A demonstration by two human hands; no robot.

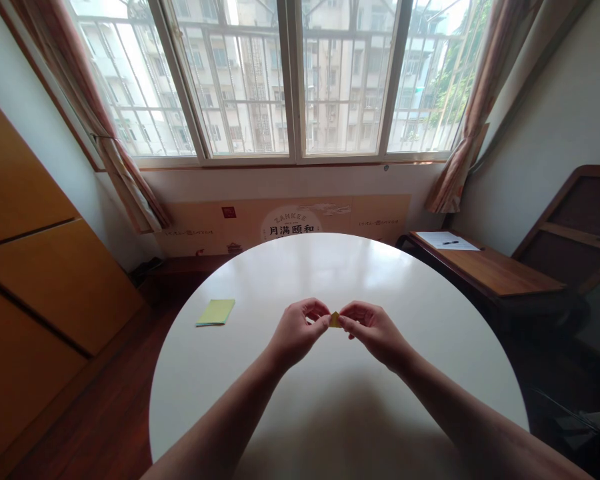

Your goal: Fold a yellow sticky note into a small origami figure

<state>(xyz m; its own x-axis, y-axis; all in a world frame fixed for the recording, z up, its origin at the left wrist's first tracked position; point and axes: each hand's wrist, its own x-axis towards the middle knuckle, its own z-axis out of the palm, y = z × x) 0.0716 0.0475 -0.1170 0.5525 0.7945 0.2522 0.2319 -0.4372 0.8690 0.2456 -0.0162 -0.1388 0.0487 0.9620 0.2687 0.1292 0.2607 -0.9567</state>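
A small piece of folded yellow paper (335, 320) with a pointed top is held up over the white table, pinched from both sides. My left hand (303, 327) grips its left edge between thumb and fingers. On the opposite edge, my right hand (373, 327) pinches it the same way. Both hands are closed, and the fingertips cover much of the paper's sides. To the left of my hands lies a stack of square paper (216, 312), yellow-green on top with a bluish layer at the bottom edge.
The round white table (205, 393) spreads beneath my arms. On the right stands a wooden bench (515, 270) bearing a white sheet (443, 241) and a dark pen (450, 243). A printed board (205, 223) leans under the window. An orange-brown cabinet (40, 287) is at the left.
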